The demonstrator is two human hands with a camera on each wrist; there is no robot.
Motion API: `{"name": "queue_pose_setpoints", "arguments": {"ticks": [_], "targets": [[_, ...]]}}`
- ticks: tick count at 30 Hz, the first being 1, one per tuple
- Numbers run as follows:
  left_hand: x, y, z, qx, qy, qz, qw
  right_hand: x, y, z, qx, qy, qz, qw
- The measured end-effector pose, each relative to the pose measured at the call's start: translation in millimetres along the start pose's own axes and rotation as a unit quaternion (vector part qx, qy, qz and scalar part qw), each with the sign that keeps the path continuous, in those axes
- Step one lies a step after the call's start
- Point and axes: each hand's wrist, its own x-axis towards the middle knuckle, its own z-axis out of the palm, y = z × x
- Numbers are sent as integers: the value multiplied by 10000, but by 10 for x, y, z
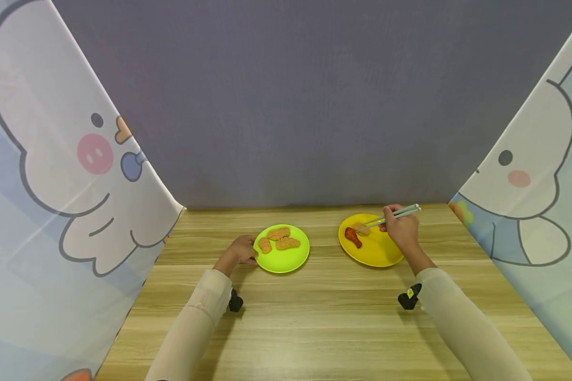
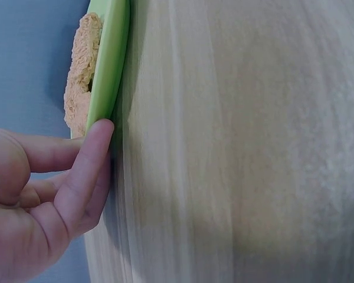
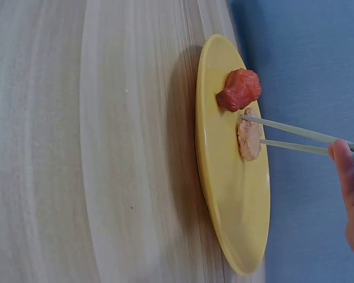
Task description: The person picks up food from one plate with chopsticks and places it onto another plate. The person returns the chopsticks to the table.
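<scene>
My left hand (image 1: 242,248) pinches the left rim of a bright green plate (image 1: 286,262), fingertips right at its edge in the left wrist view. Several breaded chicken nuggets (image 1: 287,243) lie on that plate toward its far side. With my right hand (image 1: 402,230) I grip a pair of pale green chopsticks (image 1: 407,211). Their tips reach down to a single nugget (image 3: 249,135) on a yellow plate (image 1: 376,255), one tip at either part of it in the right wrist view. Beside this nugget lies a reddish chicken drumstick (image 1: 353,237).
Both plates stand on a wood-grain table (image 1: 291,328), the green one left of the yellow one. A grey panel (image 1: 286,106) rises behind the table. Cartoon-printed sheets (image 1: 52,222) hang along both sides.
</scene>
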Motion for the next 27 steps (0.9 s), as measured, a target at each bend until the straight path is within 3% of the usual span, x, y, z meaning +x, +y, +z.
{"name": "queue_pose_setpoints", "arguments": {"ticks": [11,23,27], "targets": [[8,6,1,38,2,8,10000,10,-13,-21,414,-59,584,9974],[-12,19,0,31,7,-2,10000,20,-88,-59,339,2,547,9979],[-9,28,1,48,14,-20,10000,28,-156,-42,571,-63,500,9971]]}}
